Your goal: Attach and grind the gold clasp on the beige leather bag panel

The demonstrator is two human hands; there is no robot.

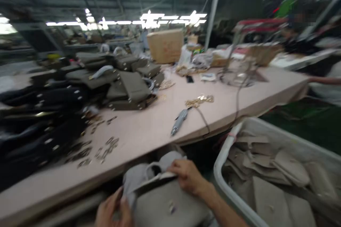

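Observation:
A taupe handbag (160, 202) with a small metal clasp on its front rests low at the table's near edge. My right hand (186, 175) is closed on its top edge, fingers over the rim and the wrist coming in from the lower right. A curved handle (153, 166) rises behind that rim. At the bag's left side is my left hand (113, 209), partly cut off by the frame's bottom. Its thumb and fingers are apart, and I see nothing between them. Motion blurs the view a little.
A grey electric screwdriver (179, 122) with a cord lies on the pink table (149, 127). Gold chains (199, 100) lie behind it. Dark bags (128, 90) and loose hardware (106, 149) are at left. A white bin (226, 181) of taupe bags stands at right.

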